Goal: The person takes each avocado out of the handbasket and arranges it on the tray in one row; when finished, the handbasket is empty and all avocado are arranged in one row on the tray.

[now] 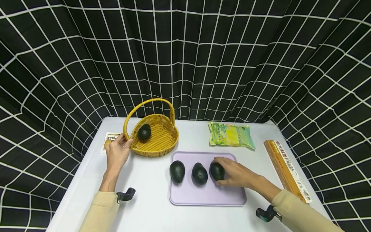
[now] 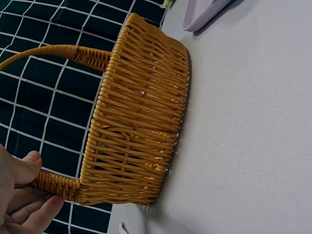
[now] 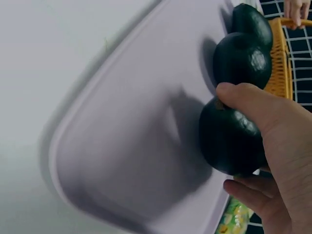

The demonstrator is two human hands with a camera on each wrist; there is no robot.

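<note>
My left hand [image 1: 117, 153] grips the base of the handle of a yellow wicker basket [image 1: 156, 152], at its left side; the thumb and fingers pinch it in the left wrist view. One dark green avocado [image 1: 144, 132] lies inside the basket. On a pale purple tray [image 1: 207, 196], my right hand [image 1: 236, 172] holds the rightmost avocado [image 1: 216, 171], thumb on the near side and fingers around the far side. Beside it on the tray lie a middle avocado [image 1: 199, 174] and a left avocado [image 1: 177, 171]. My right palm hides part of the held one in the right wrist view.
A green and yellow packet [image 1: 232, 135] lies behind the tray. At the right is a long orange and white pasta box [image 1: 287, 170]. A small printed card or packet [image 1: 109, 140] sits left of the basket. Black gridded cloth [image 1: 191, 58] surrounds the white table [image 1: 145, 212].
</note>
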